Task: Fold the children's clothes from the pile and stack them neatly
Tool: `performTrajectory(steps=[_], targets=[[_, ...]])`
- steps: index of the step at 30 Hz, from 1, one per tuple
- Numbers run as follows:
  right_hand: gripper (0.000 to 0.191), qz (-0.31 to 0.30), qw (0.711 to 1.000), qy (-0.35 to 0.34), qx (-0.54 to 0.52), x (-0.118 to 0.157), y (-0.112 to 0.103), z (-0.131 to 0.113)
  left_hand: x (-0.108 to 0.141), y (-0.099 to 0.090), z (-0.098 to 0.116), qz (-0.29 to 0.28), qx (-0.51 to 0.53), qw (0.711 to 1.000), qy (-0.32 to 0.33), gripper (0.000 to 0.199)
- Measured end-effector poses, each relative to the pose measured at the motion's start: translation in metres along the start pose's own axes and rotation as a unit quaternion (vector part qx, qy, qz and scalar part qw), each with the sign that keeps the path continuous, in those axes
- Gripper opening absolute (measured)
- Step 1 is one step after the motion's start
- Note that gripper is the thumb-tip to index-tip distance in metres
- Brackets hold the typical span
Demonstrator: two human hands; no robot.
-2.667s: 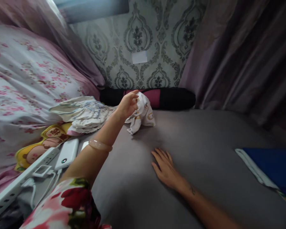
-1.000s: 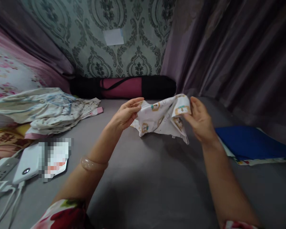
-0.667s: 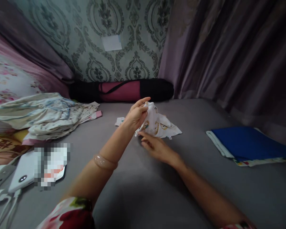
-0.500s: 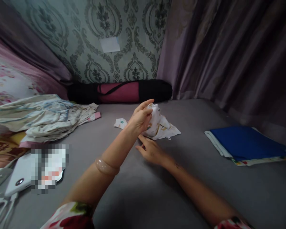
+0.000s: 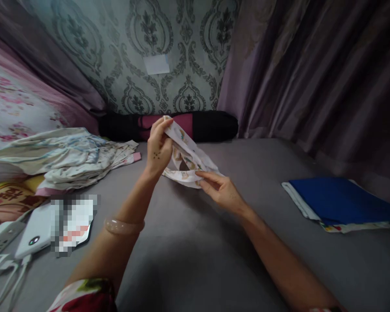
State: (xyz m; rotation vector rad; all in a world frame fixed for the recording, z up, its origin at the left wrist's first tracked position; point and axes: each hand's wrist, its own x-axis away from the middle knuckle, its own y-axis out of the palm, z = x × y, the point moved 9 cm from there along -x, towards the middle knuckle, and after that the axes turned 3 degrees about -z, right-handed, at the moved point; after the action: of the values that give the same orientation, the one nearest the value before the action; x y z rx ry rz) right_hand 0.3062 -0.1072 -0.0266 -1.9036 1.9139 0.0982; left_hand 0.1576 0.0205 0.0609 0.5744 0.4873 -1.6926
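Observation:
A small white printed garment (image 5: 195, 151) hangs between my two hands above the grey bed sheet, with a gap showing through its middle. My left hand (image 5: 159, 147) is closed on its upper left end, the fingers bent over the cloth. Lower and to the right, my right hand (image 5: 222, 190) pinches the near edge between thumb and fingers. The cloth slants down from left to right. Its exact kind of garment I cannot make out.
Folded cloths with a blue one (image 5: 341, 201) on top lie at the right. At the left are a pile of clothes (image 5: 84, 156), a white power bank (image 5: 40, 229), a blurred phone (image 5: 78, 225) and a power strip (image 5: 3, 238). A long black and maroon bag (image 5: 214, 125) lies along the wall.
The garment has come up off the bed and is stretched between both hands. My left hand has moved left and up; my right hand has moved right and taken hold of the edge.

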Motion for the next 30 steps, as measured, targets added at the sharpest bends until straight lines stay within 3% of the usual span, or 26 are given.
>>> performTrajectory(steps=[5, 9, 11, 13, 16, 18, 20, 23, 26, 28, 30], targets=[[0.027, 0.078, 0.992, 0.049, -0.086, 0.005, -0.038, -0.014, 0.017, 0.003, 0.044, -0.036, -0.057, 0.997, 0.032, 0.035], [0.031, 0.097, 0.983, 0.116, -0.101, 0.012, -0.069, -0.010, 0.032, 0.004, 0.051, -0.012, -0.144, 0.989, 0.024, 0.026], [0.037, 0.076, 0.987, 0.131, -0.051, 0.014, -0.081, -0.007, 0.037, 0.007, 0.036, -0.038, -0.225, 0.973, -0.013, 0.019], [0.046, 0.050, 0.988, 0.135, 0.064, 0.014, -0.090, -0.002, 0.045, 0.013, 0.006, -0.095, -0.304, 0.945, -0.074, 0.013], [0.046, -0.018, 0.954, 0.133, 0.267, 0.013, -0.091, 0.016, 0.065, 0.023, -0.051, -0.180, -0.360, 0.896, -0.189, 0.011], [0.039, -0.079, 0.923, 0.144, 0.348, 0.014, -0.085, 0.036, 0.080, 0.030, -0.081, -0.207, -0.320, 0.890, -0.251, 0.012], [0.033, -0.123, 0.896, 0.172, 0.392, 0.017, -0.084, 0.059, 0.093, 0.038, -0.103, -0.212, -0.210, 0.905, -0.303, 0.024], [0.026, -0.139, 0.864, 0.216, 0.432, 0.023, -0.091, 0.088, 0.100, 0.031, -0.119, -0.140, -0.053, 0.928, -0.341, 0.034], [0.025, -0.146, 0.849, 0.228, 0.455, 0.026, -0.095, 0.105, 0.094, 0.004, -0.125, -0.061, -0.043, 0.943, -0.326, 0.029], [0.031, -0.145, 0.853, 0.219, 0.451, 0.025, -0.091, 0.110, 0.092, -0.007, -0.127, -0.068, -0.084, 0.942, -0.319, 0.026], [0.032, -0.136, 0.870, 0.201, 0.429, 0.021, -0.084, 0.110, 0.095, -0.007, -0.131, -0.125, -0.130, 0.930, -0.319, 0.023]])
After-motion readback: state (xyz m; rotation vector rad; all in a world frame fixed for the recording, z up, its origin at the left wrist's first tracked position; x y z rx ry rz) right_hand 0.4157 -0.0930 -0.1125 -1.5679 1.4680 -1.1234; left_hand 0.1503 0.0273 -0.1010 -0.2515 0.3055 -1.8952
